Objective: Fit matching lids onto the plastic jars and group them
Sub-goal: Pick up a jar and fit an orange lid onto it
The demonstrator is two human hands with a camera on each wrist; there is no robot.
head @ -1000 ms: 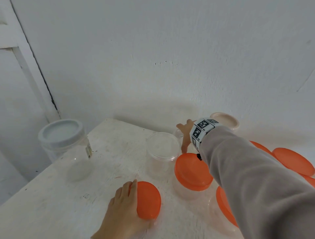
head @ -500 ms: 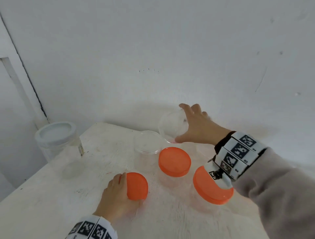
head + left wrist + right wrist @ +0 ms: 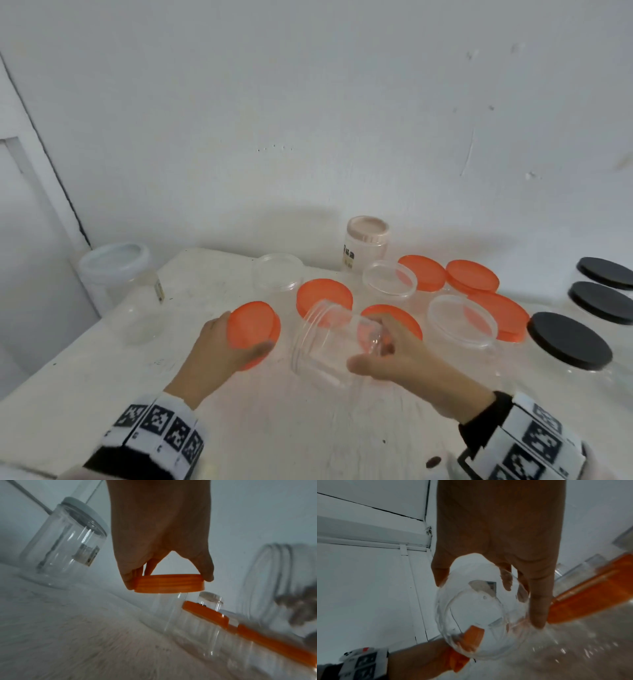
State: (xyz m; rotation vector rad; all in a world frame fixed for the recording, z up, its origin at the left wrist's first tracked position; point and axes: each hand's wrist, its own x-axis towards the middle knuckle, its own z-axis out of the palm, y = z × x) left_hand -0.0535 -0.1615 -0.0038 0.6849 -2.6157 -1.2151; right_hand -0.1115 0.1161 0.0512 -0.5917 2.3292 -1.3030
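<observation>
My left hand [image 3: 241, 337] grips an orange lid [image 3: 253, 325] by its rim at the near middle of the white table [image 3: 102, 377]. In the left wrist view the left hand [image 3: 169, 580] pinches the orange lid [image 3: 169, 584] on top of a clear jar [image 3: 169, 609]. My right hand [image 3: 371, 342] holds a lidless clear jar [image 3: 325, 342] tilted, its threaded mouth turned up and left, just right of the lid. In the right wrist view the right hand [image 3: 488, 601] wraps round the clear jar [image 3: 479, 615], base toward the camera.
A jar with a white lid [image 3: 116, 263] stands at the left edge and one with a beige lid [image 3: 366, 233] by the wall. Several orange-lidded jars [image 3: 323, 296] and open clear jars [image 3: 460, 318] crowd the middle and right. Black-lidded jars [image 3: 568, 339] stand far right.
My right hand has lifted the clear jar from the back of the table and brought it, tilted, toward me beside the left hand. The left hand stays on its orange lid.
</observation>
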